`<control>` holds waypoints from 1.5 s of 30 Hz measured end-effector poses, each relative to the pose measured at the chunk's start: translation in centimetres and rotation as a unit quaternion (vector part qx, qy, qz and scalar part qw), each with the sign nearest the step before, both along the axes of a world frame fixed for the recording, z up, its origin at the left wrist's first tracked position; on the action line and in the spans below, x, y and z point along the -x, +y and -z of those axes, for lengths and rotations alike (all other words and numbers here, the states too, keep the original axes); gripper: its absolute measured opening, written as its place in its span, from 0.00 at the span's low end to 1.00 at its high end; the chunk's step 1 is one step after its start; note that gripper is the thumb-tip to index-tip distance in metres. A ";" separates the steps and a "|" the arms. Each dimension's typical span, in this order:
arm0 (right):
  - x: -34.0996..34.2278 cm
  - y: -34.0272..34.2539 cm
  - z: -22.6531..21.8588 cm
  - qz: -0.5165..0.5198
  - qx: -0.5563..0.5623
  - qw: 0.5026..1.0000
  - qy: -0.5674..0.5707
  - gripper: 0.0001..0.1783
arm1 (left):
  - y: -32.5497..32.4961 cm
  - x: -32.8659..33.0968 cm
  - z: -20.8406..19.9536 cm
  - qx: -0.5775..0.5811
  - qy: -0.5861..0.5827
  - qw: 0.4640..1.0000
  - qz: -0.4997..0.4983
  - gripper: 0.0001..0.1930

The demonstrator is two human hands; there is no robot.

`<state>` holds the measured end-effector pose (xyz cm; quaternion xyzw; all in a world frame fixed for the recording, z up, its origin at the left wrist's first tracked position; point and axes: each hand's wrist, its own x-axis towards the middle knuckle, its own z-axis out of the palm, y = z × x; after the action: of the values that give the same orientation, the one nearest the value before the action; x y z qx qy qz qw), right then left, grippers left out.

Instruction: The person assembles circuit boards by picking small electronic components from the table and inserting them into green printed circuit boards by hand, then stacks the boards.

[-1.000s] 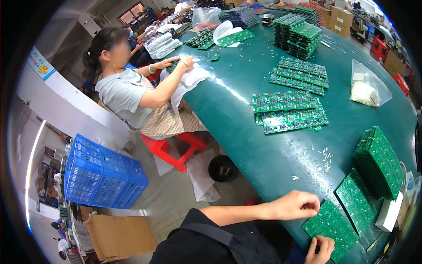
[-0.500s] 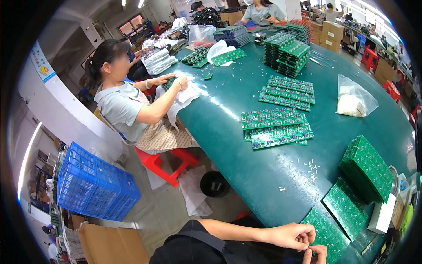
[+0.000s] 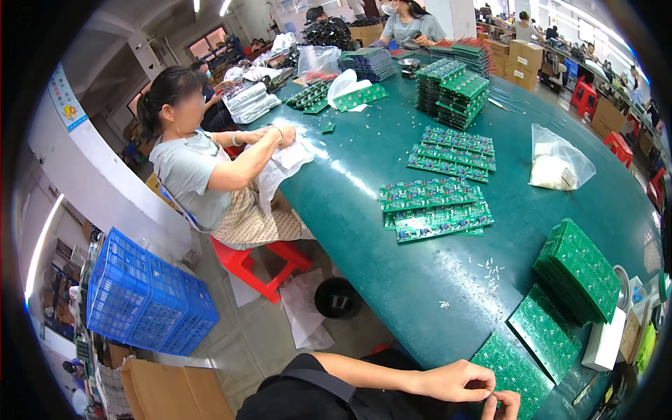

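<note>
At the lower right, my left hand (image 3: 458, 381) and my right hand (image 3: 502, 405) meet fingertip to fingertip over a green circuit board panel (image 3: 509, 364). Both are pinched closed; whatever is between the fingers is too small to make out. The lower part of my right hand is cut off by the picture's edge. Beside that panel lies a second green panel (image 3: 544, 333), and behind it leans a thick stack of green panels (image 3: 578, 269). Small white pieces (image 3: 490, 274) are scattered on the green table (image 3: 364, 231) a little beyond my hands.
Populated circuit boards (image 3: 442, 215) lie mid-table, with taller board stacks (image 3: 451, 92) farther back. A clear bag of white parts (image 3: 558, 168) sits to the right. A white box (image 3: 603, 341) stands near the right edge. A co-worker (image 3: 203, 157) sits at left, near blue crates (image 3: 150, 294).
My hands stay pinched together in nearly the same place. The view has shifted slightly. The co-worker at left has moved their hands together over the white cloth.
</note>
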<state>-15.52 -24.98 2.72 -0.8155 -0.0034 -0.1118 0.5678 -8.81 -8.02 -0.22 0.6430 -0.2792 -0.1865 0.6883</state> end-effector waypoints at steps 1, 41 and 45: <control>0.2 0.0 -0.1 0.008 -0.005 1.000 0.004 0.03 | -0.1 0.0 -0.1 0.012 0.044 0.999 0.020 0.09; -0.3 -3.3 3.8 0.082 0.270 0.958 -0.043 0.10 | 8.7 -7.4 0.0 -0.407 -0.229 0.830 -0.306 0.06; -0.3 -3.3 3.9 0.089 0.269 0.958 -0.044 0.10 | 9.6 -7.3 0.5 -0.440 -0.288 0.797 -0.298 0.06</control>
<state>-15.26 -28.27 -1.14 -0.9295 0.0139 -0.1929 0.3140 -1.49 1.57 -0.68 0.9520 -0.1472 0.1186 0.2407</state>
